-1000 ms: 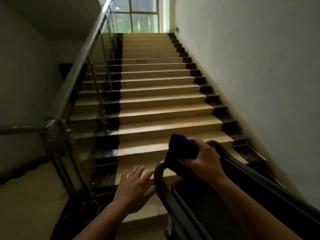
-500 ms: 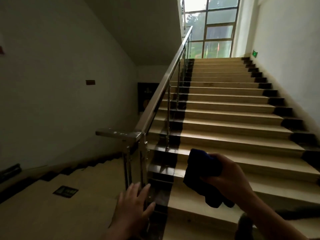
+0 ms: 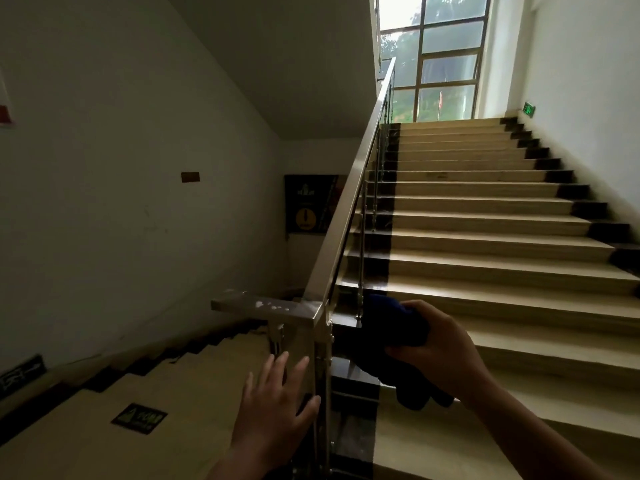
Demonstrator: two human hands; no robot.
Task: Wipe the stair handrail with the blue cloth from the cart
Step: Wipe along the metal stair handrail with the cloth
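Note:
The steel handrail climbs from a flat corner piece with white spots up toward the window. My right hand is shut on the bunched dark blue cloth, held just right of the rail's lower corner, apart from the metal. Lower down, my left hand hovers with fingers spread in front of the corner post, holding nothing. The cart is out of view.
Tan stairs with black edging rise ahead on the right to a large window. A second flight drops away on the left beyond the rail. A dark sign hangs on the far wall, and glass panels fill the balustrade.
The view has swung left and away from the cart, bringing the rail's corner close. My right hand has carried the cloth up beside the rail corner. My left hand stays open below it.

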